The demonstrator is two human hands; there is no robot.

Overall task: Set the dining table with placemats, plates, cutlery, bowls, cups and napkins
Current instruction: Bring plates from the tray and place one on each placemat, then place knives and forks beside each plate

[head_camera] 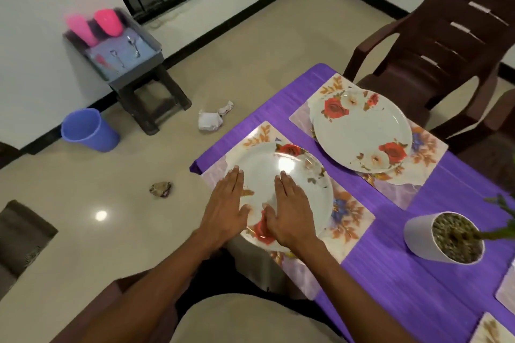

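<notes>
Covering purple table (390, 273), beige floor (250, 50)

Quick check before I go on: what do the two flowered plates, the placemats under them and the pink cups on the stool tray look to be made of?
Near plate and far plate: glossy white, printed roses, a bright glare spot; probably melamine, possibly glazed ceramic.
Placemats: thin, flat, printed, slightly shiny; likely laminated plastic.
Pink cups: uniform bright colour, blurred; plastic by the look.

A glossy, smooth finish is shown by the near plate (281, 175), where light is reflected. The worktop (395, 281) is covered by purple, finely ribbed cloth. The floor (250, 44) is laid with polished tile.
</notes>
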